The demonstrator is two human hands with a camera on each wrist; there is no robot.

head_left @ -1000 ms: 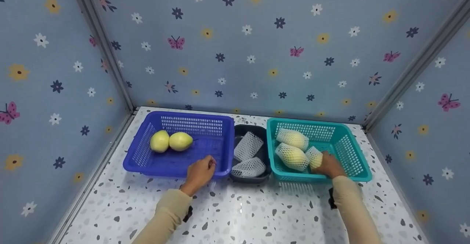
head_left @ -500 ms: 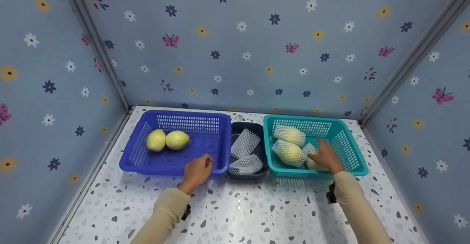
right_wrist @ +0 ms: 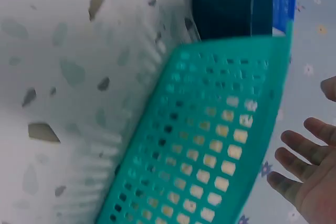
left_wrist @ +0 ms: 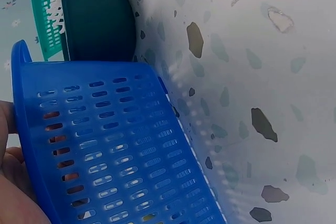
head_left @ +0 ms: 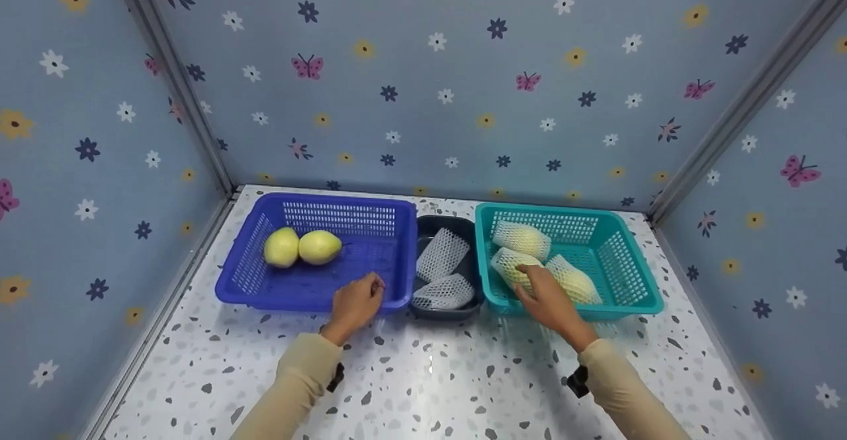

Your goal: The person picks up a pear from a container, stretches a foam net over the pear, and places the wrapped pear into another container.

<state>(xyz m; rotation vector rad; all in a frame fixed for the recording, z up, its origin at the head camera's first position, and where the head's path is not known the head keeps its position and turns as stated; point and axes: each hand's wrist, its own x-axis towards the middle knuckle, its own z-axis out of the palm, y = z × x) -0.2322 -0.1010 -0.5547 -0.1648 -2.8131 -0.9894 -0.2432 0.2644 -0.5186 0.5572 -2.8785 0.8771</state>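
Note:
In the head view my left hand (head_left: 356, 304) rests by the front rim of the blue basket (head_left: 278, 300), loosely curled and holding nothing. Two bare yellow pears (head_left: 320, 247) lie at that basket's left side. My right hand (head_left: 546, 301), fingers spread, is over the front of the teal basket (head_left: 625, 261). Three pears in white foam nets lie in it: one netted pear (head_left: 523, 238) behind, another netted pear (head_left: 506, 263) partly hidden by my fingers, and a third netted pear (head_left: 577, 284) to the right. The right wrist view shows the right hand's fingers (right_wrist: 302, 150) extended and apart, gripping nothing.
Between the baskets stands a dark grey tub (head_left: 423, 229) with two foam nets (head_left: 442, 255) inside. Everything stands on a speckled white table (head_left: 423, 387). Flower-print panels (head_left: 437, 83) enclose the back and both sides.
My right hand has let go of the right netted pear, leaving it in the teal basket, and has moved left over the front netted pear. The left hand stays in place.

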